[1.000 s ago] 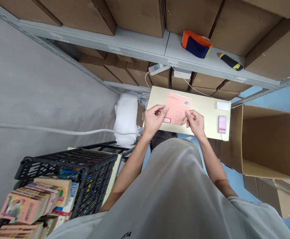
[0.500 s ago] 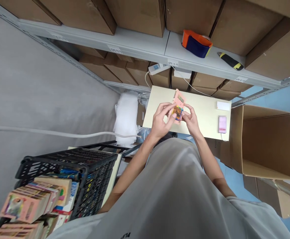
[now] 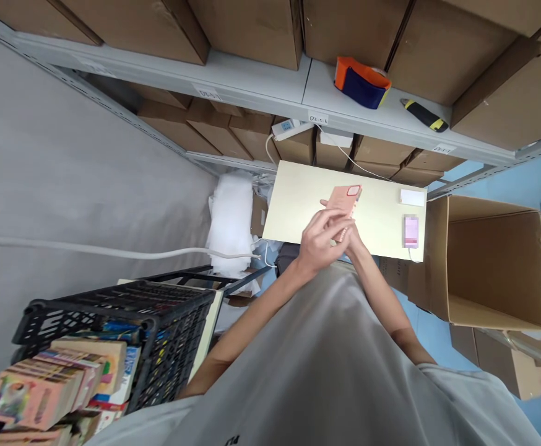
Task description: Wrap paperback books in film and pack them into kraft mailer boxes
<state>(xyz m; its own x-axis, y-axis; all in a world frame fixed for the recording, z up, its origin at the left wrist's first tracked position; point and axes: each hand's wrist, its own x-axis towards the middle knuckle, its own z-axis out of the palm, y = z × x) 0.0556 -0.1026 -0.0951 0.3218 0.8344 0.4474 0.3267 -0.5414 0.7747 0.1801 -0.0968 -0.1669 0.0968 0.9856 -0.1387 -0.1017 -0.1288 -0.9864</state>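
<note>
In the head view, I note the right hand [image 3: 354,238] largely hidden beneath the pink book [image 3: 343,198], curled around it with a fingertip showing past its far-left edge. The left hand [image 3: 317,240] lies across the book's near part, fingers partly bent; I cannot tell whether they grip or merely rest. The book sits tilted just beyond both hands, above the tabletop [image 3: 289,195]. Right of the right hand lies a phone [image 3: 410,231]. Hazards, in my judgement: uneven left-finger pressure could crease the cover; a slackened right hold could let the book slide off.
</note>
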